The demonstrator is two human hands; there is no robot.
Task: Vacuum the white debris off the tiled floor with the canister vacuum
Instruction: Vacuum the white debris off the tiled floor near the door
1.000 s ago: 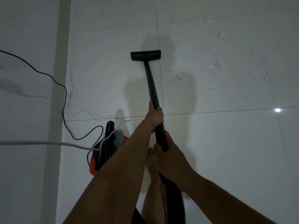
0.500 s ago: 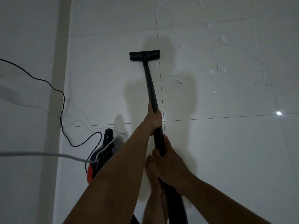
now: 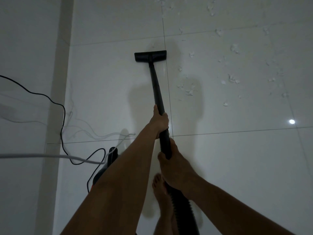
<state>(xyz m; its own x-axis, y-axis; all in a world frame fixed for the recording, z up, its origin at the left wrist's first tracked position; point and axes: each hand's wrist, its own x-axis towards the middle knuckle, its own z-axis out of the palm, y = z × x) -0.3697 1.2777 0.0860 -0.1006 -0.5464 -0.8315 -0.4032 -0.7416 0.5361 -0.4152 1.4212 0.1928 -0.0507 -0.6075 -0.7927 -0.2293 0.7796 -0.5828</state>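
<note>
Currently wand [image 3: 156,87] points straight ahead, nozzle [image 3: 150,56] crosswise at tip.

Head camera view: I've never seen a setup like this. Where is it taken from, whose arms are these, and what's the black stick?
There is no robot: a person wears the camera on the head, so you look down along their arms. The left hand grips the black vacuum wand higher up; the right hand grips it lower, near the ribbed hose. The flat floor head rests on the tiled floor. Scattered to its right lies white debris. The canister sits partly hidden behind the left arm, beside a black cord.
</note>
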